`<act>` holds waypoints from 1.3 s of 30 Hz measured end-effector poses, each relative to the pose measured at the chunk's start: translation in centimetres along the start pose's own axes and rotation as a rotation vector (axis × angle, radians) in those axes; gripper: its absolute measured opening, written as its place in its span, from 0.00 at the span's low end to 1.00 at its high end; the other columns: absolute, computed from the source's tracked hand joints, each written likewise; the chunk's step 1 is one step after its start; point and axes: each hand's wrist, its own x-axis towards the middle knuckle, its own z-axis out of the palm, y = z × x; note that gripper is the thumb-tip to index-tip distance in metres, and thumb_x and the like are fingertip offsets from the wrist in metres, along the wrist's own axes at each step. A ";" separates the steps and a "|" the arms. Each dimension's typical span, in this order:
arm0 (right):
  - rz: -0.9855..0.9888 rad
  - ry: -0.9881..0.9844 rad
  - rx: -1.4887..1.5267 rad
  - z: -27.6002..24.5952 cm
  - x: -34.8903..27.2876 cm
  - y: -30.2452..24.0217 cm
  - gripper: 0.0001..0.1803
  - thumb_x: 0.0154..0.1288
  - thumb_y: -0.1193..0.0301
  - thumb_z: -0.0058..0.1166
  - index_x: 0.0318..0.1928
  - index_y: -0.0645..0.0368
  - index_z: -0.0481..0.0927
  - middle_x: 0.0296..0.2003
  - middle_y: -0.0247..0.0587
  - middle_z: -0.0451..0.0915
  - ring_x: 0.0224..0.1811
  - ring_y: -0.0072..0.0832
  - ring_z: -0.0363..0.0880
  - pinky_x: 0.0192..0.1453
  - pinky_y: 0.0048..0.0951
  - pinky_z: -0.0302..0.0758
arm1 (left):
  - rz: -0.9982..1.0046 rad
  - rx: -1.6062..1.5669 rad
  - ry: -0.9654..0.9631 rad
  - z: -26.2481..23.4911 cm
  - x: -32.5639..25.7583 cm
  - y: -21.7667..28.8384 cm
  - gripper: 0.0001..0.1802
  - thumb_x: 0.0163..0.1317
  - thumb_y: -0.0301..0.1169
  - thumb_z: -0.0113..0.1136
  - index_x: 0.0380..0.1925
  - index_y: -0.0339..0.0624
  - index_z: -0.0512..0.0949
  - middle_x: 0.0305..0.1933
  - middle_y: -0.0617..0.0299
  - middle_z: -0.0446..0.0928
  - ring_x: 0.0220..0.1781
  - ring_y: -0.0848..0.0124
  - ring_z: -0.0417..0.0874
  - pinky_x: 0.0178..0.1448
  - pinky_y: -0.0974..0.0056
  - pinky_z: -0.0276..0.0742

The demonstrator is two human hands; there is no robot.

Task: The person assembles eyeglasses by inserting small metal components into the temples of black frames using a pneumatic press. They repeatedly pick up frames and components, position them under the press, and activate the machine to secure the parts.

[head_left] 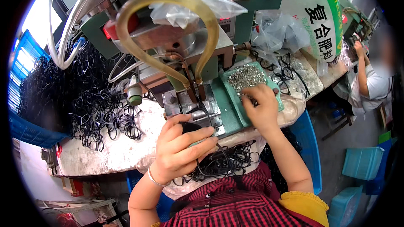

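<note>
Head view. Press machine (pixel 181 46) on worn bench (pixel 109 147), black loops (pixel 101 113) heaped left; blue crates (pixel 362 162) on floor. Left hand (pixel 179 149), fingers curled, pinches a black elastic loop (pixel 210 159) hanging toward the lap, long axis roughly vertical. Right hand (pixel 261 107), fingers bent, picks in green tray (pixel 229 90) of metal clips (pixel 246 77), apparently gripping some.

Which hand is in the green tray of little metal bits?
The right hand: its fingers reach into the green tray. The left hand holds a black elastic loop instead.
</note>
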 end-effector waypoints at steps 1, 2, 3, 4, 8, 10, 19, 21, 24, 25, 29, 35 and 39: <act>-0.150 -0.075 -0.125 0.1 -0.1 -0.4 0.08 0.49 0.75 0.64 0.34 0.54 0.86 0.35 0.38 0.79 0.40 0.34 0.78 0.40 0.36 0.74 | -0.007 -0.006 -0.007 0.1 -0.2 0.1 0.12 0.51 0.30 0.73 0.37 0.47 0.87 0.43 0.62 0.86 0.31 0.67 0.77 0.55 0.49 0.79; -0.186 -0.141 -0.199 0.1 0.2 -1.2 0.07 0.49 0.74 0.64 0.32 0.54 0.86 0.37 0.39 0.78 0.43 0.34 0.77 0.41 0.37 0.73 | -0.003 -0.004 -0.004 0.0 -0.1 0.1 0.12 0.51 0.29 0.73 0.37 0.46 0.87 0.43 0.62 0.86 0.31 0.67 0.77 0.55 0.49 0.79; -0.222 -0.208 -0.273 0.2 0.3 -2.1 0.06 0.48 0.73 0.63 0.31 0.54 0.86 0.38 0.39 0.78 0.46 0.34 0.76 0.41 0.37 0.73 | 0.000 -0.001 -0.001 0.0 0.0 0.2 0.12 0.51 0.29 0.74 0.37 0.46 0.87 0.43 0.62 0.86 0.32 0.66 0.77 0.55 0.49 0.79; -0.259 -0.274 -0.346 0.4 0.4 -2.7 0.05 0.48 0.72 0.63 0.29 0.54 0.86 0.39 0.39 0.77 0.49 0.34 0.75 0.42 0.38 0.72 | -0.022 -0.004 0.018 0.3 -0.3 0.3 0.12 0.51 0.29 0.74 0.37 0.46 0.86 0.44 0.61 0.86 0.37 0.64 0.82 0.58 0.48 0.78; -0.497 -0.499 -0.781 3.7 0.5 -3.1 0.10 0.56 0.66 0.56 0.32 0.54 0.88 0.52 0.44 0.77 0.64 0.38 0.67 0.45 0.34 0.70 | -0.143 -0.003 0.133 2.0 -2.8 1.4 0.16 0.53 0.27 0.72 0.44 0.45 0.84 0.49 0.55 0.85 0.54 0.56 0.85 0.65 0.44 0.73; -0.481 -0.593 -0.874 4.3 1.0 -4.2 0.11 0.57 0.65 0.56 0.36 0.52 0.89 0.59 0.43 0.75 0.66 0.36 0.66 0.47 0.33 0.70 | -0.186 0.000 0.119 2.0 -3.7 2.7 0.25 0.54 0.27 0.72 0.53 0.42 0.79 0.58 0.48 0.80 0.56 0.51 0.84 0.65 0.49 0.74; -0.446 -0.541 -0.779 5.4 1.5 -2.3 0.09 0.58 0.67 0.53 0.32 0.54 0.86 0.57 0.42 0.77 0.60 0.33 0.70 0.44 0.34 0.70 | -0.602 0.268 0.406 -6.0 -11.1 -2.2 0.13 0.65 0.16 0.51 0.48 0.33 0.78 0.52 0.49 0.81 0.56 0.60 0.80 0.57 0.58 0.77; -0.525 -0.459 -0.784 5.8 1.3 -1.5 0.09 0.59 0.67 0.53 0.33 0.54 0.86 0.54 0.41 0.78 0.61 0.32 0.69 0.44 0.33 0.69 | -0.655 0.424 0.355 -8.4 -10.6 -5.2 0.07 0.63 0.21 0.60 0.41 0.37 0.81 0.52 0.53 0.81 0.55 0.58 0.81 0.60 0.60 0.73; -0.397 -0.314 -0.605 4.1 2.0 -1.2 0.06 0.56 0.68 0.57 0.33 0.54 0.84 0.44 0.39 0.82 0.50 0.34 0.77 0.40 0.36 0.71 | -0.686 0.797 0.241 -9.9 -11.0 -10.2 0.06 0.64 0.31 0.63 0.35 0.39 0.81 0.46 0.55 0.81 0.49 0.58 0.79 0.54 0.56 0.72; -0.322 -0.305 -0.541 3.3 2.2 -1.5 0.06 0.55 0.68 0.58 0.33 0.54 0.83 0.41 0.39 0.83 0.48 0.34 0.79 0.39 0.37 0.72 | -0.773 0.903 0.202 -9.6 -12.0 -12.2 0.10 0.64 0.35 0.65 0.31 0.40 0.81 0.43 0.55 0.80 0.47 0.58 0.78 0.51 0.54 0.72; 0.145 -0.045 0.037 0.9 3.0 -1.0 0.06 0.58 0.71 0.60 0.35 0.60 0.82 0.30 0.44 0.85 0.32 0.42 0.85 0.40 0.37 0.79 | -1.216 1.301 -0.120 -4.5 -17.5 -19.0 0.25 0.57 0.55 0.67 0.26 0.41 0.84 0.42 0.56 0.76 0.49 0.55 0.75 0.49 0.50 0.72; 0.412 0.002 0.262 -3.8 -2.5 1.8 0.09 0.59 0.78 0.61 0.41 0.64 0.85 0.35 0.41 0.85 0.39 0.27 0.83 0.47 0.26 0.76 | -0.873 1.032 0.161 -4.9 -18.4 -18.0 0.09 0.64 0.32 0.58 0.29 0.37 0.75 0.33 0.54 0.77 0.36 0.54 0.77 0.42 0.52 0.74; 0.293 -0.095 0.411 -3.7 -1.2 -2.3 0.08 0.59 0.79 0.62 0.40 0.64 0.86 0.35 0.41 0.85 0.39 0.26 0.83 0.47 0.25 0.76 | -1.028 0.667 0.468 -6.2 -14.5 -16.0 0.13 0.72 0.36 0.57 0.32 0.40 0.71 0.22 0.57 0.74 0.22 0.58 0.76 0.29 0.55 0.72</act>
